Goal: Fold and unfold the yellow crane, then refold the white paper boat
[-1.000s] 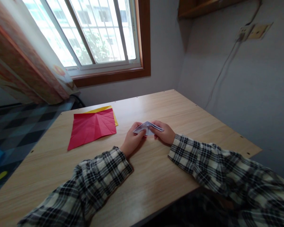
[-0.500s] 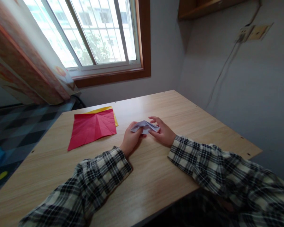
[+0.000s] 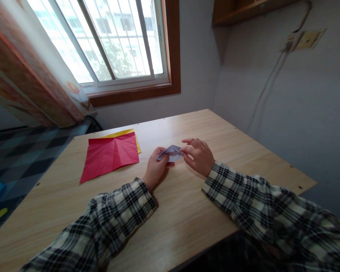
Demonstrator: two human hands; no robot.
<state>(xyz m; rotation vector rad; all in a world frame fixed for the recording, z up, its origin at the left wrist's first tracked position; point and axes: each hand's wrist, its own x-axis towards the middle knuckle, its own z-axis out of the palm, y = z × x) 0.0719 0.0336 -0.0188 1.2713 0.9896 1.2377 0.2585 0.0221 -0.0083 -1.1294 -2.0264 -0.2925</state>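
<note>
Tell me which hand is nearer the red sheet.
Left. The left hand rests just right of the red sheet, pinching the small folded paper; the right hand is beyond that paper, farther away.

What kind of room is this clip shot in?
Likely a room in a home: a wooden desk stands in a corner beneath a curtained window. Red paper lies on it, and both hands hold a folded grey paper.
</note>
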